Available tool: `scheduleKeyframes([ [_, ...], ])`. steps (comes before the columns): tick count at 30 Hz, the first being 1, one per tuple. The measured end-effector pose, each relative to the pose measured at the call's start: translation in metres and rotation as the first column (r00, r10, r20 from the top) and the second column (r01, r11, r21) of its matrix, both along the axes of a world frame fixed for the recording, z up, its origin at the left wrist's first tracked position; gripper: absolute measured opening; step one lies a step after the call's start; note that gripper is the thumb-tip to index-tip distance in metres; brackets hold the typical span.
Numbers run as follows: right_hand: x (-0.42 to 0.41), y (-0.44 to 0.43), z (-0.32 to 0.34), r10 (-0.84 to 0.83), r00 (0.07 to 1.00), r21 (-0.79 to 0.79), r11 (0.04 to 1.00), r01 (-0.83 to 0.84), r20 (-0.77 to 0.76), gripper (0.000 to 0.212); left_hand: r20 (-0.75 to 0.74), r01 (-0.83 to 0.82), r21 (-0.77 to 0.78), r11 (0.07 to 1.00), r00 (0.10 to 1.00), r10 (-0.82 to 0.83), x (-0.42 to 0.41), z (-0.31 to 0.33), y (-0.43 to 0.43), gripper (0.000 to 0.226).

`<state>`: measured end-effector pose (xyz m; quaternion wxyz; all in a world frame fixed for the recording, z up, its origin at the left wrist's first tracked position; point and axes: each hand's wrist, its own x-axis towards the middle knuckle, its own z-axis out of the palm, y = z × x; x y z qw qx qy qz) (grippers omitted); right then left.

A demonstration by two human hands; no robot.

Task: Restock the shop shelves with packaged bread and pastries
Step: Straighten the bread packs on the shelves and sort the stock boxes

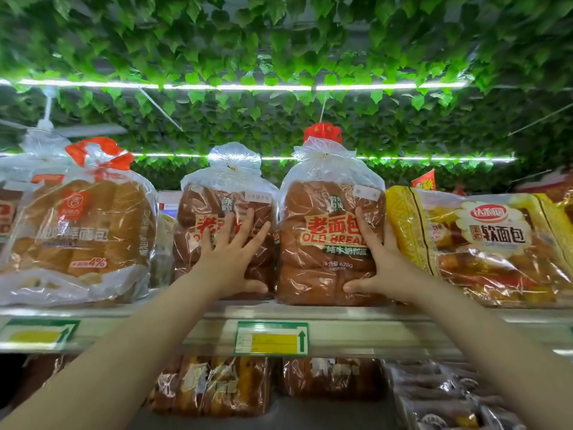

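Observation:
Two clear bags of dark brown loaves labelled "Old Bread" stand upright side by side on the top shelf (372, 330). My left hand (235, 256) lies flat with spread fingers on the front of the left bag (198, 212), its thumb low near the gap between the bags. My right hand (381, 262) presses the right edge of the right bag (325, 268). Its fingers point straight up beside the yellow pack and its thumb lies across the bag's bottom front. Both bags are tied at the top.
A large bag of lighter sliced bread (80, 225) stands at the left and a yellow pack of soft bread (483, 240) lies at the right, touching the right bag. A price tag (273, 338) hangs on the shelf lip. More wrapped pastries (210, 386) fill the lower shelf. Artificial leaves (279, 41) hang overhead.

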<state>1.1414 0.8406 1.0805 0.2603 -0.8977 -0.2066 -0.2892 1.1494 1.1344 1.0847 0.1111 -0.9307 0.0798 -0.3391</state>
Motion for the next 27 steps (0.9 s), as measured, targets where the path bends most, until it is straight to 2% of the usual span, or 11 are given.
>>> scheduleKeyframes([
  [4,-0.004,0.004,-0.001,-0.036,0.999,0.005,0.999,0.036,-0.042,0.141,0.033,-0.036,0.017,0.999,0.999,0.035,0.003,-0.002,0.002,0.121],
  [10,-0.004,0.025,-0.002,-0.121,0.982,-0.031,0.992,0.126,0.143,0.140,0.030,-0.072,0.009,0.997,0.997,0.071,0.007,0.001,0.012,0.126],
  [15,0.000,0.032,0.007,-0.217,0.974,-0.103,0.969,0.223,0.066,0.135,0.031,-0.057,0.015,0.998,0.998,0.057,0.008,-0.001,0.010,0.122],
  [19,0.001,0.038,0.005,-0.244,0.966,-0.081,0.965,0.251,0.083,0.134,0.021,-0.062,0.026,0.998,0.998,0.061,0.005,-0.001,0.010,0.118],
  [21,0.002,0.038,0.002,-0.255,0.962,-0.069,0.963,0.262,0.095,0.134,0.008,0.011,-0.062,0.998,1.000,-0.010,0.001,0.002,0.005,0.109],
  [23,0.002,0.039,0.001,-0.261,0.960,-0.063,0.961,0.268,0.101,0.134,0.080,0.174,-0.142,0.974,0.983,-0.164,-0.005,0.006,-0.003,0.098],
  [25,0.001,0.040,0.002,-0.274,0.956,-0.072,0.957,0.283,0.108,0.134,0.192,0.273,0.020,0.962,0.943,-0.271,-0.010,0.008,-0.017,0.093],
  [27,-0.001,0.040,0.003,-0.279,0.952,-0.082,0.954,0.290,0.128,0.136,0.205,0.270,0.204,0.941,0.928,-0.311,-0.011,0.008,-0.033,0.099],
])
